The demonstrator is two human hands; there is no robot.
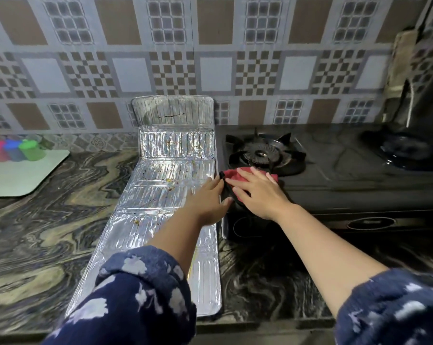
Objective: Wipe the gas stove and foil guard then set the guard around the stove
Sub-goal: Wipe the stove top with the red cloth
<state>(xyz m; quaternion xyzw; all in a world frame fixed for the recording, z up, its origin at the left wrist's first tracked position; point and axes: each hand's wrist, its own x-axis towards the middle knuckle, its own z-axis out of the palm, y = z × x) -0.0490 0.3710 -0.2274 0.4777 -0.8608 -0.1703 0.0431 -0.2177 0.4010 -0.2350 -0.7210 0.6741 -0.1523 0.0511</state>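
Observation:
A black gas stove [335, 180] sits on the counter at the right, its left burner [265, 153] bare. A red cloth [231, 174] lies on the stove's front left corner. My right hand [260, 192] presses flat on the cloth with straight fingers. My left hand [210, 200] reaches to the stove's left edge, fingers extended against it; its thumb is below the corner. The silver foil guard [165, 195] lies unfolded on the counter left of the stove, its far panel leaning up against the wall. Brown stains dot the foil.
A pale mat [18, 175] with several coloured cups [31, 150] lies at the far left. A dark lid or pan [407, 150] rests on the stove's right side. The tiled wall [210, 58] runs behind. The marbled counter [48, 232] stretches to the front edge.

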